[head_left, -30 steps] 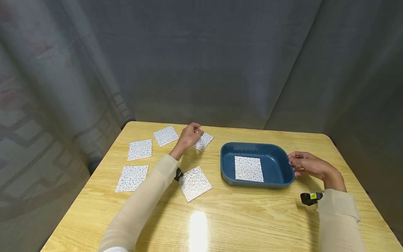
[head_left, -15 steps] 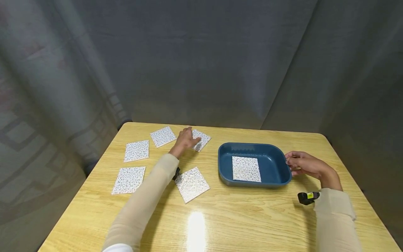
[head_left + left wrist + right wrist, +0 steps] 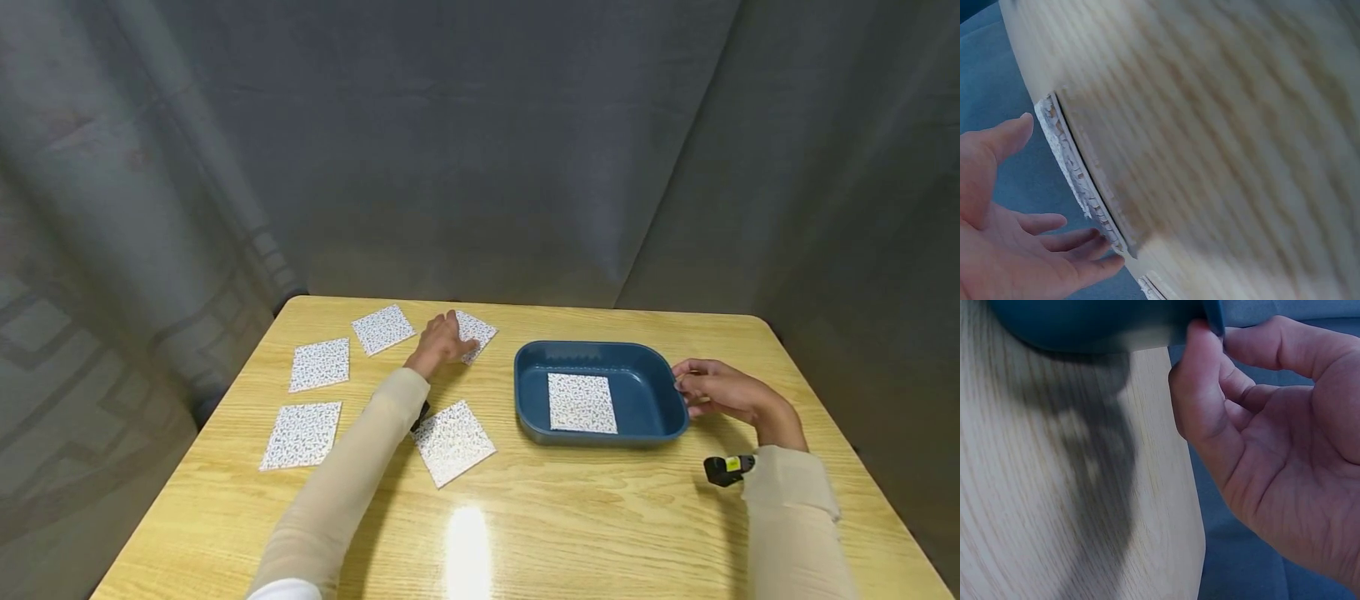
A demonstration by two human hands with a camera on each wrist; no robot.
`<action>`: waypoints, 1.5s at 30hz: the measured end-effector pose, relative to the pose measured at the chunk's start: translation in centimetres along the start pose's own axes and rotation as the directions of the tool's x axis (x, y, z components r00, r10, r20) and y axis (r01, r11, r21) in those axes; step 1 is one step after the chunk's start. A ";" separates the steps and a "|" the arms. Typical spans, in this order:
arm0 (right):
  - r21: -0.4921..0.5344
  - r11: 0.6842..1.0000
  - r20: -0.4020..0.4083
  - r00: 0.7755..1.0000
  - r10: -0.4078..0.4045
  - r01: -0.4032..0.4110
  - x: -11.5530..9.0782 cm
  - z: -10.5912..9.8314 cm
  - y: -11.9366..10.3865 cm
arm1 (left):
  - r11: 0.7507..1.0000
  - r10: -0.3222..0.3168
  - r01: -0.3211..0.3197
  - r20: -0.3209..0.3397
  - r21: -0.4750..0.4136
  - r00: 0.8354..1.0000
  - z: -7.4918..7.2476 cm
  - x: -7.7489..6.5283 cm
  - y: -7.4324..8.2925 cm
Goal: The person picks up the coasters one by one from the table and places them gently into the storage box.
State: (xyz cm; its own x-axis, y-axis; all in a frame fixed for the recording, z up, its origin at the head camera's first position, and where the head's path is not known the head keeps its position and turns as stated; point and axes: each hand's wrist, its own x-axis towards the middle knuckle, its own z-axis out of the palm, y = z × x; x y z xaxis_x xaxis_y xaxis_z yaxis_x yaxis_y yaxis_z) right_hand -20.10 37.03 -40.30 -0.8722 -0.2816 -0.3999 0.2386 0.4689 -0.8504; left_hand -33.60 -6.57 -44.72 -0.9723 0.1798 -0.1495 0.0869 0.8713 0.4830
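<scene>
My left hand [image 3: 442, 337] reaches to the back of the table, its thumb and fingers spread at the left side of a square white speckled tile [image 3: 477, 332]. In the left wrist view the fingers [image 3: 1088, 244] are right at the edge of this tile [image 3: 1079, 172], and the thumb stands apart from it. My right hand [image 3: 723, 392] pinches the right rim of a dark blue rectangular basin [image 3: 651, 392] between thumb and forefinger, as the right wrist view shows at the basin wall [image 3: 1116, 325]. Another speckled tile [image 3: 582, 403] lies flat in the basin's left part.
More speckled tiles lie apart on the wooden table [image 3: 585, 525]: one at back left [image 3: 383, 328], one below it [image 3: 320, 365], one further forward [image 3: 302, 435], and one [image 3: 453, 443] near my left wrist. A grey curtain [image 3: 450, 167] hangs behind the table.
My left hand has come down beside the back tile and its fingers have spread. My right hand keeps its pinch on the basin rim. The head view has shifted slightly.
</scene>
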 end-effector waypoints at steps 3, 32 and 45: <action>0.002 1.000 0.000 1.000 0.004 -0.004 0.0 0.0 0.0 | 1.000 -0.001 0.001 0.001 0.024 1.000 0.1 0.0 0.0; 0.013 1.000 0.005 1.000 0.002 -0.002 -0.1 -0.1 0.0 | 0.993 -0.063 0.071 -0.077 0.099 0.995 0.1 0.2 1.1; 0.010 1.000 0.003 1.000 0.014 -0.014 0.0 -0.1 -0.1 | 0.992 -0.079 0.089 -0.113 0.088 0.991 -0.9 0.0 1.2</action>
State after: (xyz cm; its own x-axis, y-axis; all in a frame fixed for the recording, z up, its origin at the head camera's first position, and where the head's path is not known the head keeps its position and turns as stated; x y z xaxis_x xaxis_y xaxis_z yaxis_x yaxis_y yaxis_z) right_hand -20.18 37.09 -40.18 -0.8675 -0.2779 -0.4125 0.2547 0.4640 -0.8484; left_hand -33.68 -5.91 -43.39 -0.9943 0.0580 -0.0890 0.0188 0.9206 0.3901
